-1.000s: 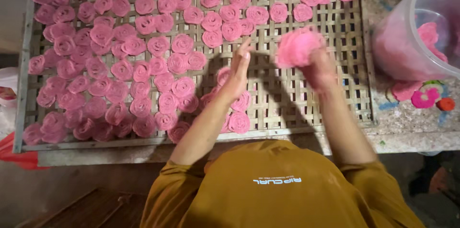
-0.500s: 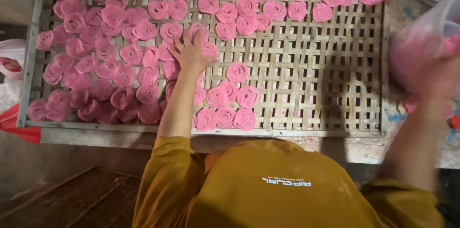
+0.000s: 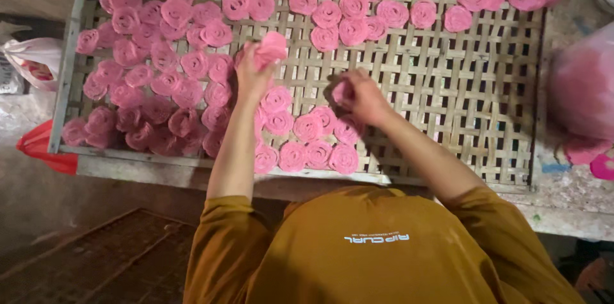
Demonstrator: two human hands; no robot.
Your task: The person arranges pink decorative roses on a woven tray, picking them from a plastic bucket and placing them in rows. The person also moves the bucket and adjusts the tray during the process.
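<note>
A woven bamboo tray [image 3: 460, 99] holds several pink rose-shaped rolled pieces [image 3: 160, 80], packed thickly at the left and along the far edge. My left hand [image 3: 252, 74] is raised over the tray's middle, fingers closed on a pink piece [image 3: 272, 48]. My right hand [image 3: 361, 96] is lower, just right of it, closed on a small pink piece [image 3: 339, 92] above a cluster of rolls [image 3: 313, 141] near the front edge. The right half of the tray is bare weave.
A clear plastic tub of pink material [image 3: 585, 86] stands at the right on the concrete ledge [image 3: 575, 202]. A white plastic bag [image 3: 32, 61] and a red one [image 3: 45, 147] lie left of the tray. My mustard sleeves and shirt fill the bottom.
My right hand has come back from the tub at the right to the tray's middle with a pink piece. My left hand lifted off the tray and now holds a piece.
</note>
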